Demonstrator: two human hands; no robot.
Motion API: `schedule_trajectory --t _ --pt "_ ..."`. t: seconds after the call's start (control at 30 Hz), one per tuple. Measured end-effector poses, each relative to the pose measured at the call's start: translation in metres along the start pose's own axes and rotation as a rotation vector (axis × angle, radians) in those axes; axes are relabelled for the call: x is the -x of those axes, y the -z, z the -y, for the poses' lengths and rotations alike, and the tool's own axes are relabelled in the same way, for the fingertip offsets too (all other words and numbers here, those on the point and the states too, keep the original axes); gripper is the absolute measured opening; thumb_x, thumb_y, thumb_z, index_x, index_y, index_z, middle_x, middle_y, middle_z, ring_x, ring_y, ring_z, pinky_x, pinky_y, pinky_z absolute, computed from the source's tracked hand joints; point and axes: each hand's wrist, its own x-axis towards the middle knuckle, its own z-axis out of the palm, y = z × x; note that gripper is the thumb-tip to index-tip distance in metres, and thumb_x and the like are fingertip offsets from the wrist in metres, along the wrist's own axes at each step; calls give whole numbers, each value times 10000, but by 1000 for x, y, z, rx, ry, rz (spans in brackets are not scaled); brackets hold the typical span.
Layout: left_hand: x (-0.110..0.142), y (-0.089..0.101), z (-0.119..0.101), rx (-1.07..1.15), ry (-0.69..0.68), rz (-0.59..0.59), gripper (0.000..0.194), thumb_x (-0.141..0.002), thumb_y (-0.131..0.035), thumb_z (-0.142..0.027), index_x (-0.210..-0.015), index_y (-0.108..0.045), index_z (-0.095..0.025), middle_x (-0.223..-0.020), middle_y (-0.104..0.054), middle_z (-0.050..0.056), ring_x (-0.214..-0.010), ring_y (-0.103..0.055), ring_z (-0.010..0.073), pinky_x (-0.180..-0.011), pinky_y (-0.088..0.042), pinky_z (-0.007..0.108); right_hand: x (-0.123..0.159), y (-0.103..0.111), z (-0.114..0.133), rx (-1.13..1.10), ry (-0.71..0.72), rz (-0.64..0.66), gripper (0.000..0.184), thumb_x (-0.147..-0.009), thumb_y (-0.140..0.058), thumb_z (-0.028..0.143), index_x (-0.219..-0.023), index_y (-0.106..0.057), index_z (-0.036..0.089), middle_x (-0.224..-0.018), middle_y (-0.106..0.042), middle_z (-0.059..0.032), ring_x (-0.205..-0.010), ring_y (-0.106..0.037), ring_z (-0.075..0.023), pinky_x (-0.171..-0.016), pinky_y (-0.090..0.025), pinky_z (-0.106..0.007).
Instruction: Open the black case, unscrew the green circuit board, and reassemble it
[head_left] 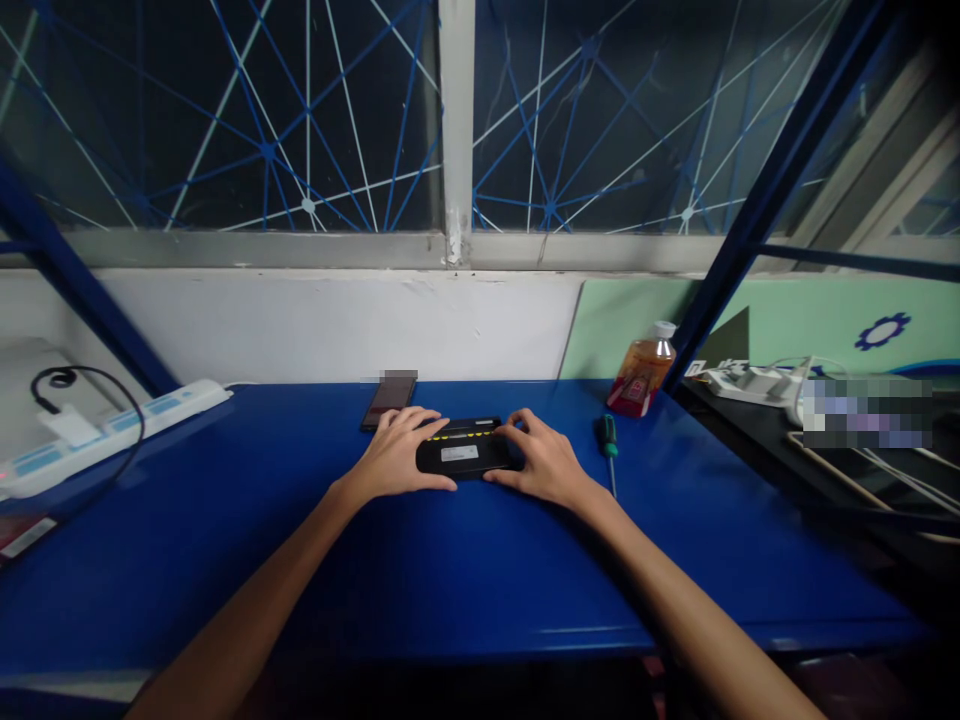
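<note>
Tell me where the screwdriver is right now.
In the head view, the green-handled screwdriver lies on the blue table, just right of the right hand and in front of the orange bottle.

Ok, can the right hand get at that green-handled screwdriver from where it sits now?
Probably yes. The right hand rests on the black device, and the screwdriver lies just to its right on the blue table, with bare surface between them. The bottle stands further back, out of the way.

I see a glossy blue table [225, 540]. On it lies a flat black device [465, 457]; right of it a green-handled screwdriver [608, 447], behind-left a dark phone [388, 400].
</note>
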Motion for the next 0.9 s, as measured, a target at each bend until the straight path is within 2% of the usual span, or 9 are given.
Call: schedule_trajectory --t 0.27,0.5,0.6,0.73,0.9 --pt "1 0 6 12 -14 39 734 -627 -602 -762 -1182 -619 -281 -1335 -525 81 -1230 -436 342 -1033 -226 527 1 -2 -2 33 48 -49 566 -736 -631 615 -1112 -608 193 -1185 -493 -139 -1056 -503 -288 -744 -520 -409" --pt "1 5 0 78 -13 40 693 -575 -663 -738 -1094 -667 -278 -1254 -550 84 -1196 -443 337 -1033 -266 518 0 -4 -6 16 118 -80 669 -685 -651 660 -1145 -605 176 -1232 -480 -164 -1118 -464 -318 -896 -462 -489" --pt "1 11 2 136 -42 121 718 -559 -679 -720 -1141 -642 -300 -1255 -532 78 -1208 -421 346 -1050 -250 543 1 -7 -8 -7 163 -57 760 -645 -646 710 -1163 -607 155 -1265 -465 -182 -1184 -429 -341 -946 -429 -505" --pt "4 19 10 184 -51 226 810 -551 -697 -694 -1266 -550 -343 -1348 -459 65 -1277 -339 368 -1060 -230 577 1 -10 -9 -15 188 -26 794 -632 -633 736 -1142 -624 127 -1300 -452 -203 -1278 -350 -364 -1011 -370 -522" --pt "8 27 16 183 -7 264 771 -547 -711 -674 -1236 -574 -355 -1361 -439 63 -1288 -313 377 -1047 -250 596 1 -7 -11 -15 166 8 815 -629 -638 734 -1157 -620 113 -1338 -439 -215 -1323 -307 -372 -1043 -336 -525"
